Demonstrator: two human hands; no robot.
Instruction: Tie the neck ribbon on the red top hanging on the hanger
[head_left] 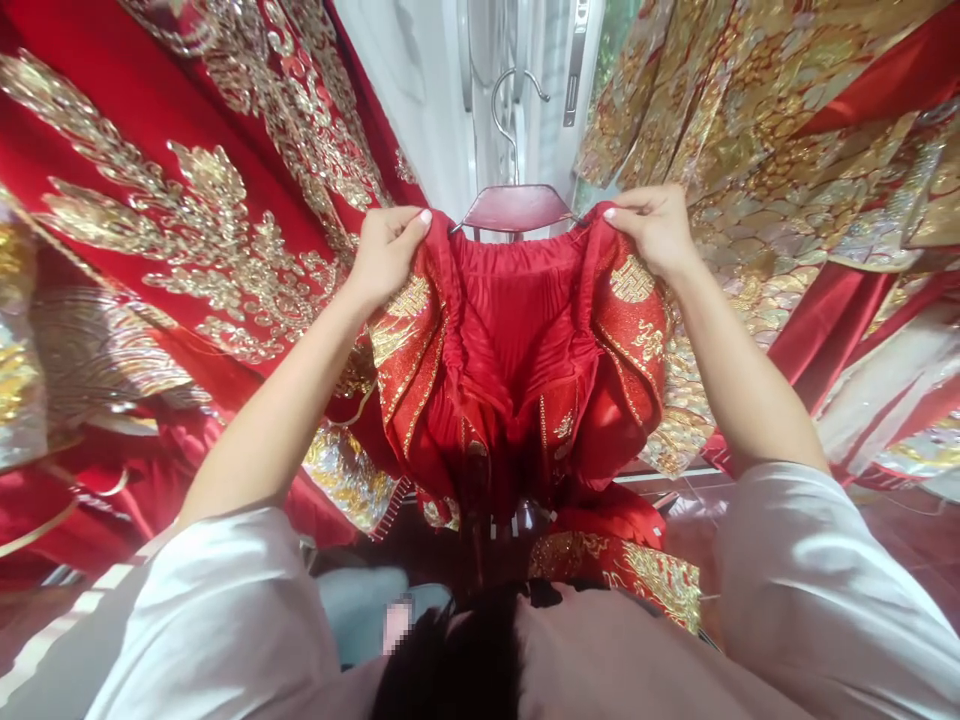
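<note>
A red dress [517, 310] with gold embroidery and a gathered neckline hangs on a hanger [516, 208] with a dark red body and a silver hook. Its left shoulder edge is pinched between thumb and fingers of my left hand [386, 250]. On the other side, my right hand [660, 225] grips the matching shoulder edge. Both arms reach forward, and the garment is spread between them just below the hanger. What the hook hangs from cannot be made out clearly. The lower part of the dress falls into shadow towards my body.
Red garments with gold sequin patterns [217, 220] crowd the left side. A gold scale-patterned garment [750, 190] hangs close on the right. White curtain [420, 80] and a door frame with a metal lock plate [574, 85] stand behind. Red embroidered fabric [660, 580] lies low in front.
</note>
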